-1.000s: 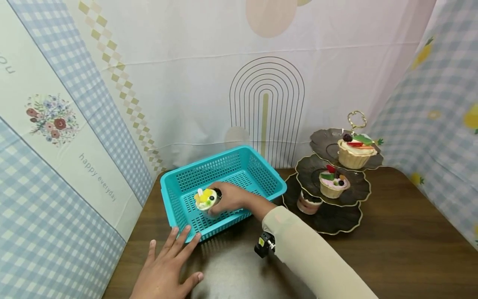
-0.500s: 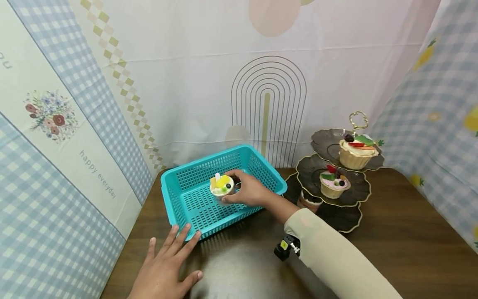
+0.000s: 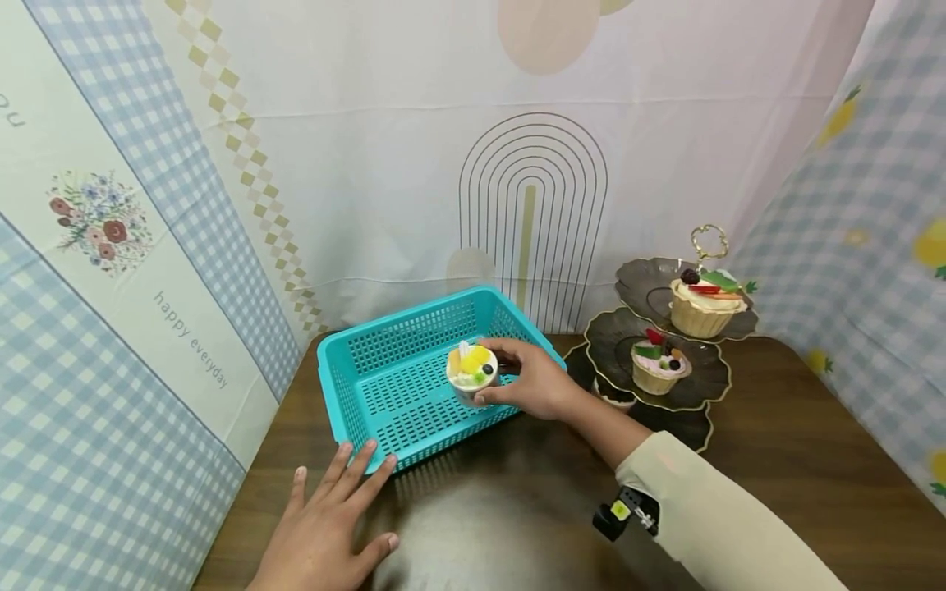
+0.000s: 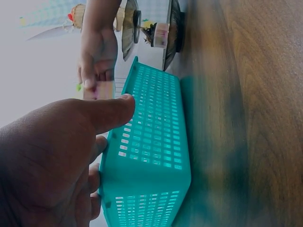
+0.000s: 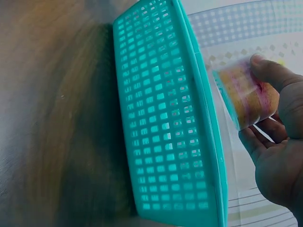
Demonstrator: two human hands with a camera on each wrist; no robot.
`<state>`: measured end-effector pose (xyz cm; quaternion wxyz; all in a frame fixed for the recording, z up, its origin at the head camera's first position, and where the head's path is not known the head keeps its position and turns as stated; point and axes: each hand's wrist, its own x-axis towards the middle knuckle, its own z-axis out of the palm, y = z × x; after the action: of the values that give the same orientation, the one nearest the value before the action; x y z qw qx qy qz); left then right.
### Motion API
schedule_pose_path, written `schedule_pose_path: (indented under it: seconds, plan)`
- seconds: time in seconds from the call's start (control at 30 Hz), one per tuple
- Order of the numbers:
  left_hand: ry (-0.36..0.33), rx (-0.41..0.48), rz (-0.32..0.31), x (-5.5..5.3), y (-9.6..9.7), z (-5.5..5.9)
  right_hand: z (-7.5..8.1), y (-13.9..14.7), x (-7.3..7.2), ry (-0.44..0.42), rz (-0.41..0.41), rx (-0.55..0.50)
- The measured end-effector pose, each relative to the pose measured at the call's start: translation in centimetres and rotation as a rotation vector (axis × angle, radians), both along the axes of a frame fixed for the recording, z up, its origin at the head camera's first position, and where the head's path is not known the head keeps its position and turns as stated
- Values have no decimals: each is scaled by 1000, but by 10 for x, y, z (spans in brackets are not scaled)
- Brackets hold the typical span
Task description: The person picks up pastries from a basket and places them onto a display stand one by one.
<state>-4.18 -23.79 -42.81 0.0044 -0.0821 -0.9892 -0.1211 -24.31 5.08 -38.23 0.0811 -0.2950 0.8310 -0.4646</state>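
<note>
My right hand (image 3: pixel 534 382) grips a small dessert cup (image 3: pixel 471 369) topped with yellow fruit, cream and a dark berry. In the head view the cup is over the right part of a turquoise perforated basket (image 3: pixel 355 334). Brown and pink layers show through the clear wall of the cup (image 5: pixel 248 97) in the right wrist view, where it is above the basket's rim, with fingers and thumb around it. My left hand (image 3: pixel 325 525) has its fingers spread, their tips at the near left corner of the basket. Its thumb (image 4: pixel 116 111) lies near the rim in the left wrist view.
A three-tier dark stand (image 3: pixel 709 365) with gold edges is to the right. A cream tart (image 3: pixel 702 308) is on its top tier and a pink tart (image 3: pixel 658 368) on the middle one. Another layered cup (image 4: pixel 161 35) sits on the lowest tier. Patterned cloth (image 3: pixel 369 164) hangs behind the wooden table (image 3: pixel 473 525).
My right hand has carried the dessert cup up and to the right, from inside the basket's left part toward its right side. My left hand has stayed nearly still at the basket's corner.
</note>
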Motion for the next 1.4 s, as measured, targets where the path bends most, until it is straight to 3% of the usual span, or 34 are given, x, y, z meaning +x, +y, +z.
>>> schedule_pose_path:
  seconds: [0.4,1.03,1.2,1.4]
  plan:
    - [17,-3,-9,1,1,0,-6,50,24,-11,-73,-32]
    - [22,2,-15,0,-2,-2,-21,116,53,41,-214,26]
    - [23,7,-14,0,-3,-3,-29,128,60,61,-238,70]
    - [23,31,-15,0,-2,-4,-45,140,63,41,-259,36]
